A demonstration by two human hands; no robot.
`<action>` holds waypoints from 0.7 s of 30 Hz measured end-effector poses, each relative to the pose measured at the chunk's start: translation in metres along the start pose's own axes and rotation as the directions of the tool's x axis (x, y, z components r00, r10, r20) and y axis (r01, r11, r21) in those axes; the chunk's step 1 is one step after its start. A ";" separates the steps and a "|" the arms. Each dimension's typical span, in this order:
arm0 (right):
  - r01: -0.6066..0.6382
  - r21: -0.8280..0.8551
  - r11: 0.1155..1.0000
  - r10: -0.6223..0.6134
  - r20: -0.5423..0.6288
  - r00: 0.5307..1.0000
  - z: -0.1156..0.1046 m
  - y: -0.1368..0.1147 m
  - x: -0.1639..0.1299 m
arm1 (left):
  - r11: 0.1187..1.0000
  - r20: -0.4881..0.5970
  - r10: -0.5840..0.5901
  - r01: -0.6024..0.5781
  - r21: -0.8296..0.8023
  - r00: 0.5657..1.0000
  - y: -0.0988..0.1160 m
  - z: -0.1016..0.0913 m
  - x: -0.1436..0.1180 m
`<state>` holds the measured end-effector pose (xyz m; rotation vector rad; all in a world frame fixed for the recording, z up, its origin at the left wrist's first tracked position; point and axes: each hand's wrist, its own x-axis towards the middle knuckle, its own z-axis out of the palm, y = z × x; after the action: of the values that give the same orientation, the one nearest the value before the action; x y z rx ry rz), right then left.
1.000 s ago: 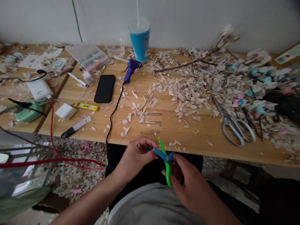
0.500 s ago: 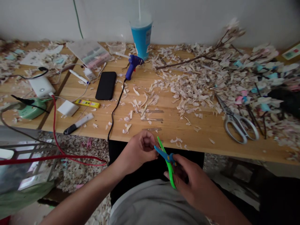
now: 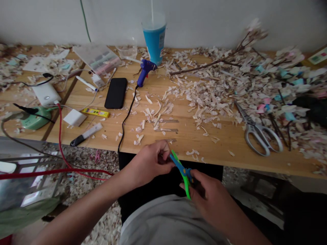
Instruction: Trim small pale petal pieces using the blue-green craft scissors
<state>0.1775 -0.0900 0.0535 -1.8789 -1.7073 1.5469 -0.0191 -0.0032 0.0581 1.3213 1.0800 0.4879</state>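
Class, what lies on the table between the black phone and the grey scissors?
In the head view, between the black phone and grey scissors lie a black cord, then pale scraps with bare tabletop showing among them.

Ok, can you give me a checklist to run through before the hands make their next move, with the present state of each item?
1. Green-and-blue scissors held in the right hand: ok.
2. Scissor blades nearly closed: ok, only a slim gap shows near the tips.
3. Left hand well away from the blades: not ok, its fingertips are right by the tips.
4. What the left fingers pinch: cannot tell, too small and partly hidden.
5. Glue gun apart from both hands: ok, it lies on the far side of the table.
6. Blue cup upright: ok.
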 end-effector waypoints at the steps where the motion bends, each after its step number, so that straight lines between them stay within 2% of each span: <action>1: -0.032 0.032 0.999 0.032 0.004 0.999 0.000 0.002 0.000 | 1.000 0.007 -0.003 0.004 -0.028 1.000 0.001 0.000 0.000; 5: -0.184 0.253 0.950 0.179 0.043 0.983 -0.001 0.008 -0.001 | 0.948 -0.017 -0.062 0.053 -0.314 0.998 -0.003 0.001 -0.002; 8: -0.150 0.346 0.926 0.139 0.055 0.989 0.000 0.006 -0.003 | 0.873 -0.060 -0.136 0.092 -0.479 0.989 -0.010 0.006 -0.003; 11: -0.065 0.293 0.954 0.052 0.051 0.997 0.004 -0.001 -0.005 | 0.821 -0.148 -0.162 0.050 -0.569 0.976 -0.016 0.015 -0.004; 15: -0.009 0.208 0.978 0.009 0.000 1.000 0.010 -0.007 -0.002 | 0.781 -0.286 -0.166 -0.051 -0.622 0.944 -0.021 0.033 -0.008; 21: 0.035 0.114 0.993 -0.031 -0.038 0.999 0.013 -0.009 0.002 | 0.775 -0.333 -0.202 -0.058 -0.629 0.921 -0.024 0.043 -0.012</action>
<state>0.1618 -0.0915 0.0532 -1.8032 -1.5908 1.5536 0.0047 -0.0417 0.0356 0.5856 1.1393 0.9872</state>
